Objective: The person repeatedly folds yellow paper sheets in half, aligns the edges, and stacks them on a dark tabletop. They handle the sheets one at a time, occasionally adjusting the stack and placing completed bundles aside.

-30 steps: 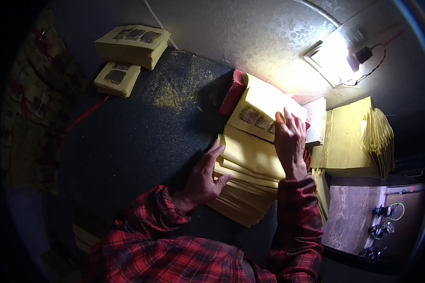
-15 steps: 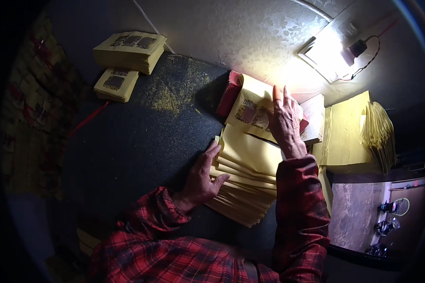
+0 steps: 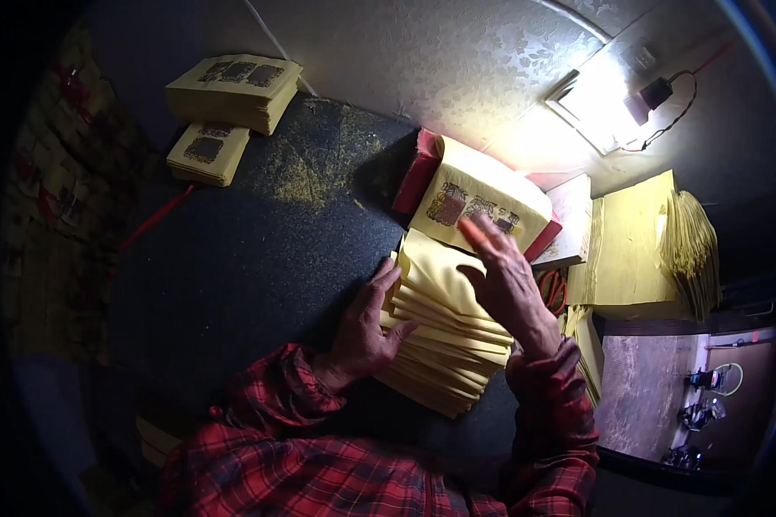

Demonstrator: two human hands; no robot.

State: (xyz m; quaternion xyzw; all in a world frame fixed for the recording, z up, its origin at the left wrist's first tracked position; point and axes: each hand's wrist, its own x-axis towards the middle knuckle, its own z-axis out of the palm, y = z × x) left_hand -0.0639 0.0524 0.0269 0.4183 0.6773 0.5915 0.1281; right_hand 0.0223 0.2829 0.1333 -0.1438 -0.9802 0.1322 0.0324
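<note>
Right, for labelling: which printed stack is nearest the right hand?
The printed stack between red ends, by the right hand; both others lie at upper left.

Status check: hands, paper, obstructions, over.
Left hand at left edge of yellow paper pile. Right hand, blurred, partly hides pile and printed stack; contact unclear.

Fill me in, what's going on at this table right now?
A person in a red plaid shirt is handling yellow paper. The left hand rests along the left edge of a layered pile of sheets. The right hand, its fingers blurred, is over the near edge of a printed stack in a red holder; whether it touches is unclear. Two more printed stacks sit at the table's far left.
</note>
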